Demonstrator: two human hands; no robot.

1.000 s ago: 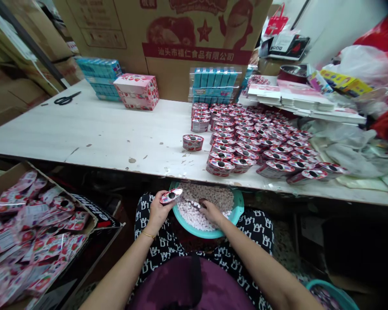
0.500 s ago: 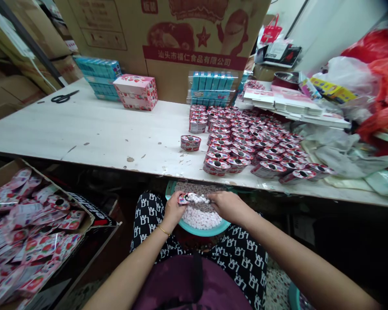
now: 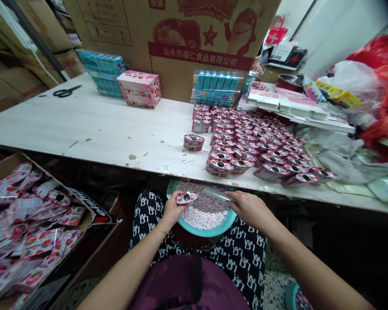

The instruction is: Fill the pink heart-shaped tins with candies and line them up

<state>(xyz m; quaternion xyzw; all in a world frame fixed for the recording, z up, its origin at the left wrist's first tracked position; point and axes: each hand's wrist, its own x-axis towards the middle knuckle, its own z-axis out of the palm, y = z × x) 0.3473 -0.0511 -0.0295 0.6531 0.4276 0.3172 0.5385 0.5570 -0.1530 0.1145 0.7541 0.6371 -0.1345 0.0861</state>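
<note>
My left hand [image 3: 172,211] grips a small oval carton [image 3: 186,197] printed in red and pink, its top hole facing up with a little white showing. A narrow, shiny, trough-like scoop [image 3: 218,194] is held in my right hand [image 3: 249,210], its tip pointing left toward the carton but apart from it. Both hands are over a turquoise basin [image 3: 210,233] between my knees, just below the table edge. Small white candy-like pieces [image 3: 202,218] fill the basin, greyer in the table's shadow. One similar oval carton [image 3: 193,142] stands alone on the table.
Rows of oval cartons [image 3: 242,142] cover the table's right side, near stacked white card [image 3: 287,105] and plastic bags. Blue packs [image 3: 216,86], a pink box [image 3: 139,88] and scissors [image 3: 67,91] lie farther back. An open box [image 3: 93,215] of flattened cartons stands left.
White pieces heaped along the scoop at the carton's opening are gone from it. My right hand has drawn the scoop back to the right, and the carton's top now shows.
</note>
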